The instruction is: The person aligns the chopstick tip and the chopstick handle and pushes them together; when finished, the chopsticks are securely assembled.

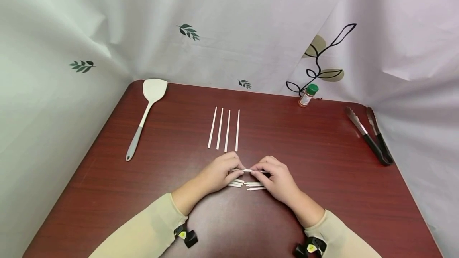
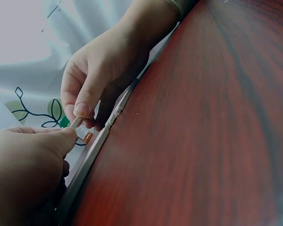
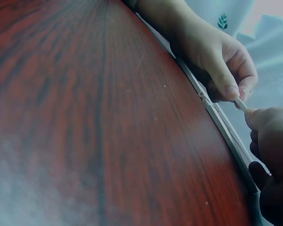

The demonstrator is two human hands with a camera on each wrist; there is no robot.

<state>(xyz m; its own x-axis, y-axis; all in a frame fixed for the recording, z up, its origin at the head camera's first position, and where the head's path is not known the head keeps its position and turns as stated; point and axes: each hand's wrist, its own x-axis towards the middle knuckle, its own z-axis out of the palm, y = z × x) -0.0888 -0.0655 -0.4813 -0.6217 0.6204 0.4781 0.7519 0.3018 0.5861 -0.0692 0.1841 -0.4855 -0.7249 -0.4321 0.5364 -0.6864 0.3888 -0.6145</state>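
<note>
Between my two hands a thin white stick (image 1: 247,170) is stretched level, a short bare stretch of it showing between the fingertips. My left hand (image 1: 223,170) pinches one end between thumb and fingers. On the other side my right hand (image 1: 276,176) pinches it the same way; both wrist views show the thumbs close together on the stick (image 2: 76,123). Just below the hands lie broken white stick pieces (image 1: 254,184), several on each side with their ends facing; the hands partly cover them. Beyond the hands, several whole white sticks (image 1: 227,130) lie roughly parallel, pointing away.
A white spatula (image 1: 155,89) with a grey handle lies at the left. At the back right stands a small green-capped seasoning bottle (image 1: 306,96). Black-handled tongs (image 1: 374,140) lie spread near the right edge. White patterned cloth (image 1: 229,30) hangs behind the dark red table (image 1: 118,194).
</note>
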